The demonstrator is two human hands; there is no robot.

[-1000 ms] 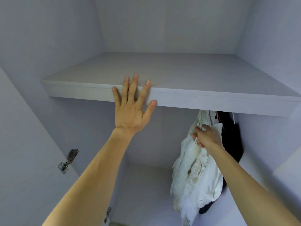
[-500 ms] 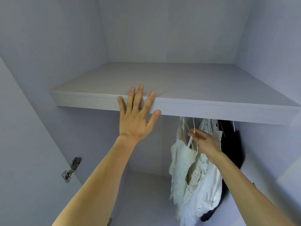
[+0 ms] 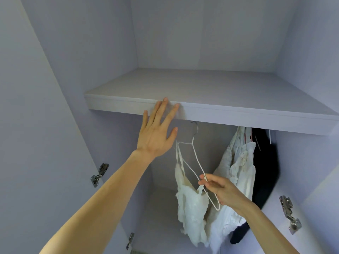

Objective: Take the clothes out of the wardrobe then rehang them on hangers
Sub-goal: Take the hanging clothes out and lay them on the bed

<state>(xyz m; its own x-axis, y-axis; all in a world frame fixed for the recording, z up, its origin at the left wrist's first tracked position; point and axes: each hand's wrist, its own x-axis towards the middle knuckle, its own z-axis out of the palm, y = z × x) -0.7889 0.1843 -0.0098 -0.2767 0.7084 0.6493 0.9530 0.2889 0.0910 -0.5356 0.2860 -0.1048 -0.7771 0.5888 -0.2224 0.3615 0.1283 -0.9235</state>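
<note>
Hanger [image 3: 197,160] pinched in right hand [image 3: 222,190] fingers.

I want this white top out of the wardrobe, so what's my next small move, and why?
Probably draw the white hanger toward you and slightly down, out from under the shelf. Your right hand pinches its lower arm, the white top hangs from it, and its hook sits just below the shelf; whether it catches a rail is hidden.
</note>
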